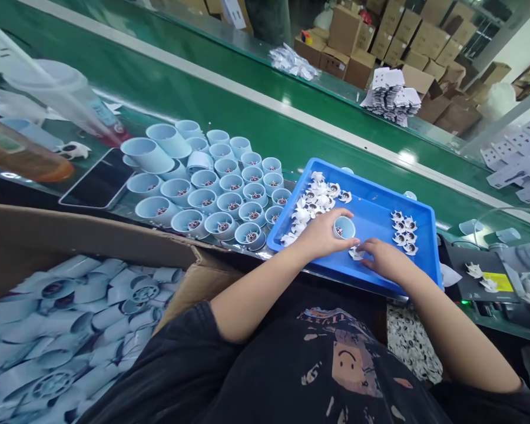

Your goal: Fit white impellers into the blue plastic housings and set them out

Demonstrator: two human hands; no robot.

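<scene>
My left hand (324, 234) is wrapped round a light blue cup (344, 228), held above the blue tray (366, 206). Close beside it, the fingers of my right hand (382, 257) pinch a small white finned part (356, 253) near the tray's front edge. A heap of white finned parts (311, 203) lies in the tray's left side. Several more white parts (405, 234) stand grouped at its right side. Left of the tray are rows of light blue cups (223, 224), many with small dark and reddish parts inside.
A cardboard box (181, 253) full of light blue housings (92, 324) is at the lower left. A phone (98, 179) and a plastic drink cup (70, 94) lie left. A black device (479, 282) sits right; a green conveyor (265, 106) runs behind.
</scene>
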